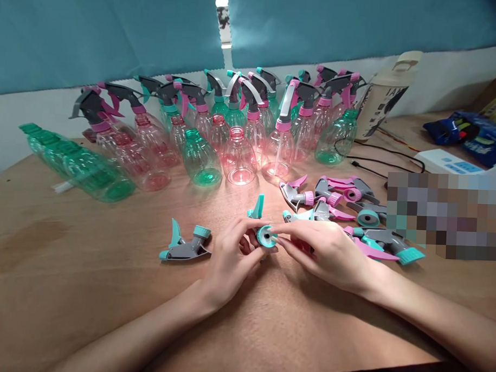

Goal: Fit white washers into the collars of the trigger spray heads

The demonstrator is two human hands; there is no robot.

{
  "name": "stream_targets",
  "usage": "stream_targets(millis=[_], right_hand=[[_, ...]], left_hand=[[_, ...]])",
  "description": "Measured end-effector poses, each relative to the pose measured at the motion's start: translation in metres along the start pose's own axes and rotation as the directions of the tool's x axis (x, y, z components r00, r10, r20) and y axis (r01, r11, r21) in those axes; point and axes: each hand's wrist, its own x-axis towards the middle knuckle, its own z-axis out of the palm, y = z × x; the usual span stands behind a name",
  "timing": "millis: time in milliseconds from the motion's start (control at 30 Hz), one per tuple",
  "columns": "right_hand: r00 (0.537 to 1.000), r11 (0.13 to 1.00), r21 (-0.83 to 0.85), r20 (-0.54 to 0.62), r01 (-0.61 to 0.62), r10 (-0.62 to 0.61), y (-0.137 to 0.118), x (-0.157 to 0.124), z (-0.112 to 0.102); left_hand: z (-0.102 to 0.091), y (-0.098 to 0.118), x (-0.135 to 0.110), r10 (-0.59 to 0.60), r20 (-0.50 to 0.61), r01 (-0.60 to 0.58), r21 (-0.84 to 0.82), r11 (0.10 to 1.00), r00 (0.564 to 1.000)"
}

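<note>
Spray head (pixel 263 238), turquoise-collared plastic, round-mouthed

Teal cloth (pixel 115 35) behind | cream flask (pixel 381 101) (dark-lettered) | black cable (pixel 355 163) near it | blue packet (pixel 487 141) behind white box (pixel 448 161)

A spray head (pixel 266 237) gripped in the left hand (pixel 234 248), its round teal collar (pixel 261 239) turned toward the viewer, showing a pale inside with a dark central hole. Its teal trigger (pixel 257 207) points up behind; the right hand (pixel 323 245) is at the collar's edge.
</note>
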Motion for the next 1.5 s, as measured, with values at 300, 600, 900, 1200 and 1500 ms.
stream_targets(millis=[300,600,900,1200,1500], right_hand=[[0.999,0.995,-0.09,-0.004,0.046,-0.047,0.0011,-0.0032,0.0056],[1.0,0.999,0.036,0.024,0.003,-0.004,-0.0009,-0.0016,0.0049],[0.999,0.986,0.164,0.032,0.016,-0.022,-0.0023,0.0002,0.0014],[0.996,0.982,0.185,0.092,-0.036,0.019,-0.0031,-0.0002,-0.0012],[0.986,0.989,0.145,0.164,-0.014,-0.01,-0.0029,0.0013,-0.0018]], left_hand=[[0.0014,0.0021,0.0009,0.008,-0.014,-0.008,0.013,1.0,1.0],[0.0016,0.0003,-0.0019,0.096,-0.022,-0.095,0.061,0.994,0.995],[0.0006,0.0034,-0.0014,0.121,0.016,-0.122,0.065,0.99,0.993],[0.0012,0.0025,-0.0018,0.131,0.053,-0.134,0.058,0.989,0.99],[0.0002,0.003,-0.0016,0.109,0.128,-0.118,0.06,0.991,0.986]])
